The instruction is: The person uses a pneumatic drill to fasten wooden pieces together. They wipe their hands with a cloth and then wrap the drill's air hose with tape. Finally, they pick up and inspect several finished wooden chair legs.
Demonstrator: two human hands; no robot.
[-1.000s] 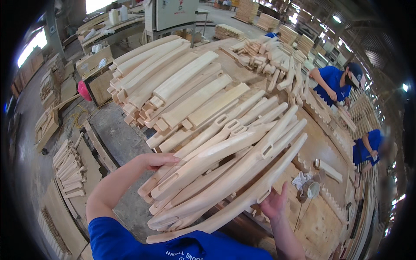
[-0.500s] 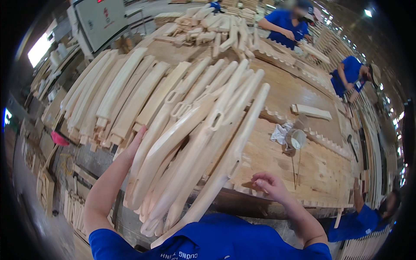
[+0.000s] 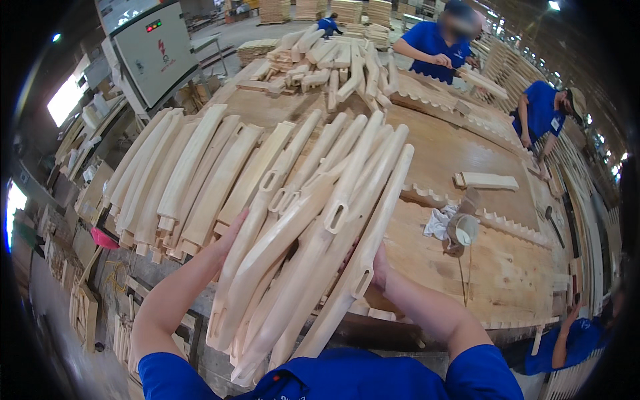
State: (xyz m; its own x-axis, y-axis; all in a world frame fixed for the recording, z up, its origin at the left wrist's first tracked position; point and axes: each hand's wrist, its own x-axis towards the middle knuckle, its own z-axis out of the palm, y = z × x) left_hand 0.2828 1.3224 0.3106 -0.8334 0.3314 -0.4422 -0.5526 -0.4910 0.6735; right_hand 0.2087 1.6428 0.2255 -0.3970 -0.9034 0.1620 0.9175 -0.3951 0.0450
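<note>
A bundle of pale, curved wooden pieces with oval slots [image 3: 303, 230] lies heaped at the near edge of the bench, its near ends jutting toward my body. My left hand [image 3: 235, 230] presses against the left side of the bundle, its fingers mostly hidden by the wood. On the opposite side, my right hand [image 3: 380, 265] grips the rightmost piece, with fingers tucked behind and under it. Between them the pieces lie side by side, some crossing on top. Left of the bundle, a row of flatter wooden slats with tenon ends [image 3: 193, 173] leans closely together.
A can [image 3: 463, 230] stands beside a crumpled white cloth [image 3: 437, 223] on the wooden bench [image 3: 493, 280]. A loose wooden block [image 3: 490, 181] and scalloped strips [image 3: 460, 107] lie farther off. More parts [image 3: 320, 60] are piled at the back. Co-workers in blue stand along the right.
My right hand has moved left from above the bench onto the bundle's right side. My left hand stays at its left side. The view has shifted slightly.
</note>
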